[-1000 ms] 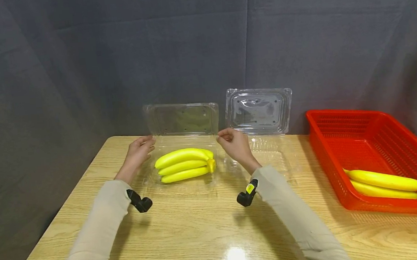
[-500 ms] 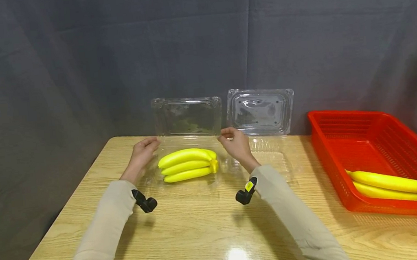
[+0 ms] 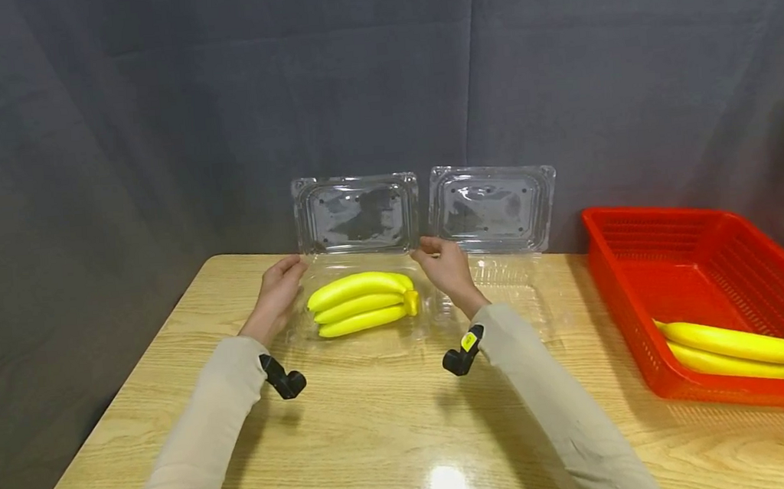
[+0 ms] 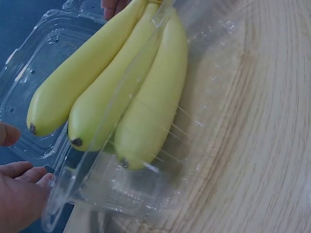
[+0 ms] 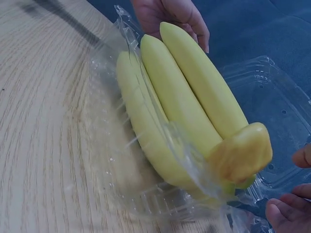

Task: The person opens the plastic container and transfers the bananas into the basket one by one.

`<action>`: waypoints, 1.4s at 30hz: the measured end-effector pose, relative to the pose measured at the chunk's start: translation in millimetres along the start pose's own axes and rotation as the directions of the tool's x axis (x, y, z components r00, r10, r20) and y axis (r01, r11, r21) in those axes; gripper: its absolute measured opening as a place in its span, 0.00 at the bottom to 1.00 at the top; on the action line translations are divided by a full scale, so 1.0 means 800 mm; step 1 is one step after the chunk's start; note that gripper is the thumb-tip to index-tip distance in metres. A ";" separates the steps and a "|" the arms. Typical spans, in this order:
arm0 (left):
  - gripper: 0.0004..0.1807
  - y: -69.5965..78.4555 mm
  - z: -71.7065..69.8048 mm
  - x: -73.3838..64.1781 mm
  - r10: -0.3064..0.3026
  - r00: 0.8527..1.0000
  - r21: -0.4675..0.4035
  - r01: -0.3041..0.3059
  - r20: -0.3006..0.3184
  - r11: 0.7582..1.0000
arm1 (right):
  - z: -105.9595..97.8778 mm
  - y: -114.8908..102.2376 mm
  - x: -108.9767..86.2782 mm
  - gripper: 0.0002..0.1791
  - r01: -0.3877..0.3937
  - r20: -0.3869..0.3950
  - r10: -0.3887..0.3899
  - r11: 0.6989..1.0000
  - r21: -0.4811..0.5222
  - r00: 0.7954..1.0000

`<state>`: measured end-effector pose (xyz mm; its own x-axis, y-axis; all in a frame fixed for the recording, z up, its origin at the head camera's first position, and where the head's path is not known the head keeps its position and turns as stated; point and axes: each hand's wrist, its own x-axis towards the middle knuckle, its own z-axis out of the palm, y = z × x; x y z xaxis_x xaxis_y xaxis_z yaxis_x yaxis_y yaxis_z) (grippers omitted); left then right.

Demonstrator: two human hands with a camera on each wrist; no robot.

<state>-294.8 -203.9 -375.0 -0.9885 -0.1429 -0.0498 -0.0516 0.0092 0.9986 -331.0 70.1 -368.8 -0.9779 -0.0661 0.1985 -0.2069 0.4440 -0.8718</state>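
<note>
A bunch of yellow bananas [image 3: 362, 300] lies in the base of a clear plastic clamshell container [image 3: 361, 343]. Its hinged lid [image 3: 358, 215] stands raised at the back. My left hand [image 3: 278, 288] is at the container's left back corner, fingertips touching the rim by the hinge. At the right back corner is my right hand [image 3: 445, 271], its fingers close against the plastic. In both wrist views thumb and fingers stand apart, with the left fingers [image 4: 29, 177] and right fingers [image 5: 289, 208] beside the rim. The bananas' stem [image 5: 243, 153] points right.
A second clear clamshell container [image 3: 493, 206], lid raised, stands directly to the right. Farther right is a red plastic basket [image 3: 612, 319] holding more bananas [image 3: 732, 348]. A grey curtain [image 3: 351, 71] hangs behind the wooden table [image 3: 373, 445].
The container with its bananas has shifted slightly right, closer to the second one. Its lid has tipped back more upright. Both hands stay at the back corners; the left has moved right.
</note>
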 end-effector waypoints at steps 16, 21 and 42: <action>0.28 0.001 0.004 0.005 -0.010 0.999 -0.078 0.013 0.042 0.997 | 0.001 -0.001 0.002 0.27 -0.018 -0.005 0.018 0.999 0.033 1.000; 0.28 0.001 0.005 0.005 -0.028 0.999 -0.059 0.031 0.046 0.998 | 0.002 0.000 0.002 0.27 -0.021 -0.002 0.021 0.999 0.047 1.000; 0.29 -0.001 0.002 0.006 -0.055 0.997 -0.069 0.058 0.046 0.996 | 0.001 0.000 0.003 0.29 -0.033 0.054 0.031 0.999 0.040 0.998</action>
<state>-299.4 -203.3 -376.1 -0.9897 -0.0971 -0.1054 -0.0991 -0.0673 0.9928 -333.5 69.3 -368.5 -0.9840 -0.1001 0.1471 -0.1755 0.4102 -0.8949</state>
